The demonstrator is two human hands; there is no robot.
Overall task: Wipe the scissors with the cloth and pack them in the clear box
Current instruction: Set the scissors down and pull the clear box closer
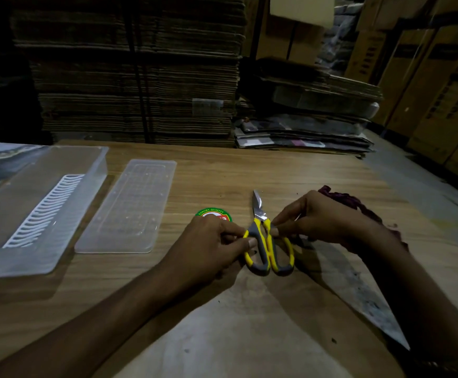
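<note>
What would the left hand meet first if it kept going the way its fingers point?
The left hand points right and is already touching the scissors at their yellow handle; beyond them is the right hand.

Scissors [266,241]: shiny metal blades, plastic handles; clear plastic box [39,208]; wood-grain table [249,173].

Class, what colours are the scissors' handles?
Yellow and grey on the scissors, clearest in the head view.

Cloth [353,205] mostly hidden behind right hand [323,222]; clear box [17,214] cut off at left edge.
</note>
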